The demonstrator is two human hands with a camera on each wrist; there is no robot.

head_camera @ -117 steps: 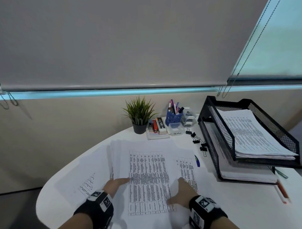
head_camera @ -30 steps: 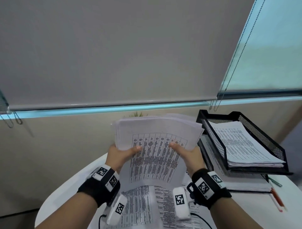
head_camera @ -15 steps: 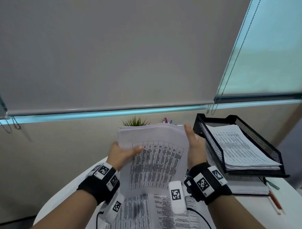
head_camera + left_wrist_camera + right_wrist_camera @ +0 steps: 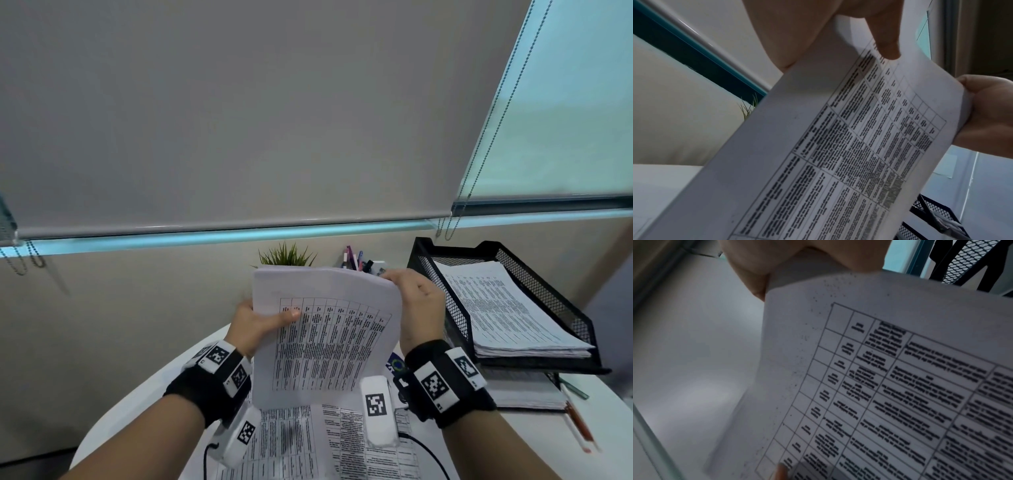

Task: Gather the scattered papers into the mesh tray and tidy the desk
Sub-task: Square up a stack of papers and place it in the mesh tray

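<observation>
Both hands hold a stack of printed papers (image 4: 329,335) upright above the desk. My left hand (image 4: 260,322) grips its left edge, thumb across the printed table. My right hand (image 4: 416,301) curls over the top right corner. The same stack of papers (image 4: 849,146) fills the left wrist view, with the left thumb on it, and the papers (image 4: 890,378) fill the right wrist view too. The black mesh tray (image 4: 442,294) stands to the right with a pile of sheets inside its top tier. More loose sheets (image 4: 308,442) lie flat on the desk under my wrists.
A small potted plant (image 4: 287,255) and a pen holder (image 4: 356,260) stand behind the held stack. Pens (image 4: 577,421) lie at the desk's right edge below the tray. A lower tray tier (image 4: 520,394) also holds paper. The white desk (image 4: 137,404) curves away at the left.
The papers went from lying spread on the desk to being held upright. In the last second my right hand slid from the stack's right side up to its top right corner.
</observation>
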